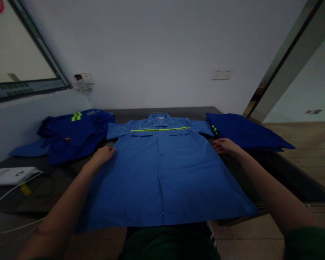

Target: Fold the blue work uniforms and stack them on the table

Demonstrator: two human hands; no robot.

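Note:
A light blue short-sleeved work shirt [141,173] lies front up, collar away from me, with a yellow-green stripe across the chest. Its buttoned front runs down the middle, and the hem hangs over the table's near edge. At the shirt's left side is my left hand [103,155], fingers closed in a pinch on the cloth edge. My right hand [227,146] hovers just beside the right side edge below the sleeve, fingers loosely bent and a little apart, with no cloth visible in them.
Crumpled dark blue workwear [76,133] lies on the dark table [162,110] at left, near a white device [13,176] with cables. A folded dark blue stack [243,130] sits at right. Behind are a wall and sockets [221,74].

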